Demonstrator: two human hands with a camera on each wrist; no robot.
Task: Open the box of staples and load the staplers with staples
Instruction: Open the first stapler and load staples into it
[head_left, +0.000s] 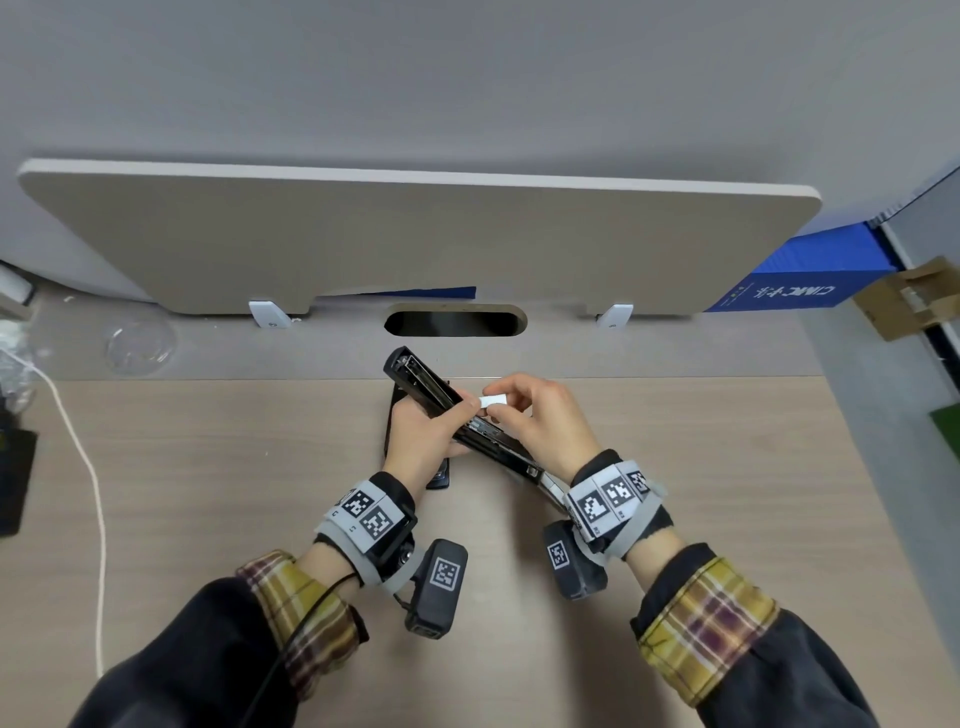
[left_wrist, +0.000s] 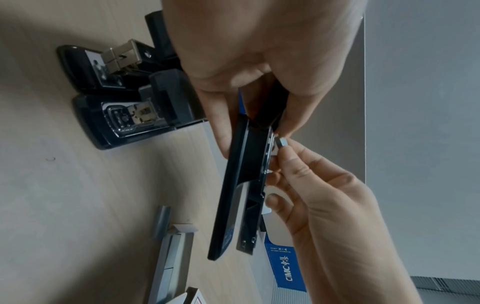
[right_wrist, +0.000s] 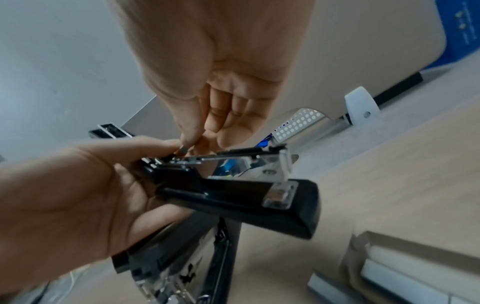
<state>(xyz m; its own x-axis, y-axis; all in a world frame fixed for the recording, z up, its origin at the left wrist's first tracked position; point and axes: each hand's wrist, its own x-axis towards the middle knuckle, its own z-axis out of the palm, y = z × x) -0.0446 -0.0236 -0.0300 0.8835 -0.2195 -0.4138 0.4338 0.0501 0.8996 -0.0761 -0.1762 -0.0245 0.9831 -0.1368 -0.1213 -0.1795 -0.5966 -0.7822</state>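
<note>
My left hand grips a black stapler above the desk, its top swung open and the metal staple channel facing up. My right hand pinches a short silver strip of staples between thumb and forefinger, right at the channel's rear end. Two more black staplers lie on the desk under my left hand. The open staple box lies near the right wrist, with a loose strip beside it.
A beige divider panel stands along the desk's back, with a cable slot in front of it. A clear plastic lid and a white cable lie at the left. A blue carton stands at the right.
</note>
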